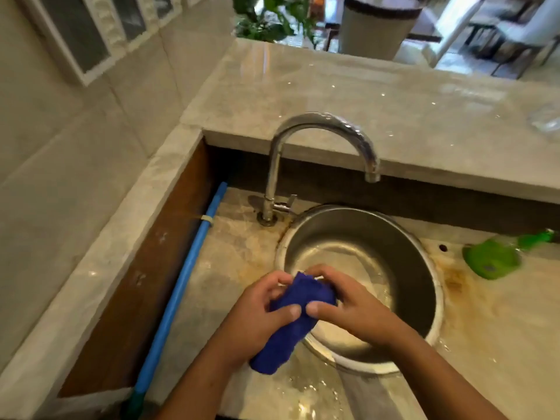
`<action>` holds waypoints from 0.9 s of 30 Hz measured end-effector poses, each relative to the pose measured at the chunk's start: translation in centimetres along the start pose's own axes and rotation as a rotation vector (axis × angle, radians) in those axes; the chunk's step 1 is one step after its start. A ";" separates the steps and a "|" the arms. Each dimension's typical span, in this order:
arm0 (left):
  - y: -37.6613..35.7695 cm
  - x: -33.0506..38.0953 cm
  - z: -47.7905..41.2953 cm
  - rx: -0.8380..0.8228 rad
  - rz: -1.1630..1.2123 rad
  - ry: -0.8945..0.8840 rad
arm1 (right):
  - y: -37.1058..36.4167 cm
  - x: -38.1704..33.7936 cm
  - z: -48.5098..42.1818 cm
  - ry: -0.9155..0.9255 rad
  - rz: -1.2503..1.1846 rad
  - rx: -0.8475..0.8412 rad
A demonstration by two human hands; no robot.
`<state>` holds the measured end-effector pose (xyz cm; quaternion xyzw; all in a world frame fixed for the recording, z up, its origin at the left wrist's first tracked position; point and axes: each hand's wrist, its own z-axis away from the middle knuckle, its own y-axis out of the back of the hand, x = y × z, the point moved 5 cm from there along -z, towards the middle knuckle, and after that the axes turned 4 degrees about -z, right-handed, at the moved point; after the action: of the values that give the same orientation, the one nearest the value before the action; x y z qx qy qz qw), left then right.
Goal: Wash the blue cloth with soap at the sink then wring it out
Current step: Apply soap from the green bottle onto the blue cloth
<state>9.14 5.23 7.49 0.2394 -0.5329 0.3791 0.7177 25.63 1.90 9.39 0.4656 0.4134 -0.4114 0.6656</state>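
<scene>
Blue terry cloth [291,316], bunched into a roll, held over near-left rim of round steel sink basin [436,298]; left hand [257,307] and right hand [348,301] both curl around it; tap dry, no suds visible; judged wringing stage, nearly finished.

Beige tiled wall [75,183] on left w/ framed panes [88,40]; marble counter [333,95] behind, plant [266,22] & chairs [524,37] beyond it

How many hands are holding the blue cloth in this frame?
2. The left hand grips the cloth on its left side; the right hand grips its upper right. Both are over the near-left rim of the sink.
</scene>
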 end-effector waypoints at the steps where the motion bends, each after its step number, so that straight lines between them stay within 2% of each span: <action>1: -1.2 1.2 -0.3 -0.061 -0.030 -0.025 | 1.0 -0.7 1.0 0.045 0.003 0.059; 4: -4.7 4.5 -1.1 -0.221 -0.116 -0.101 | 4.0 -1.8 3.7 0.141 -0.008 0.224; 7: -7.4 7.4 -1.8 -0.196 -0.189 -0.186 | 6.9 -2.0 6.1 0.195 0.055 0.408; 9: -9.3 8.4 -2.3 -0.190 -0.172 -0.194 | 8.4 -2.0 7.6 0.213 0.041 0.474; 12: -12.3 8.2 -2.9 -0.225 -0.132 -0.123 | 10.1 -1.9 9.5 0.245 -0.011 0.441; 14: -14.1 7.5 -3.3 -0.246 0.017 0.002 | 12.0 -2.2 10.8 0.274 -0.014 0.439; 17: -17.6 6.8 -3.4 -0.449 0.295 0.188 | 15.1 -3.6 12.7 0.329 0.024 0.363; 20: -21.5 7.1 -3.3 -0.622 0.322 0.169 | 17.2 -4.8 13.9 0.349 0.135 0.224; 23: -25.1 7.6 -3.5 -0.636 0.318 0.143 | 19.2 -4.7 14.5 0.355 0.214 0.256; 27: -28.4 8.6 -4.6 -0.493 0.161 0.081 | 21.7 -3.2 15.3 0.280 0.287 0.282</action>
<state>35.73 -5.85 15.93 -0.0012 -0.5975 0.3029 0.7425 47.44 -7.31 21.92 0.6604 0.3696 -0.2980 0.5817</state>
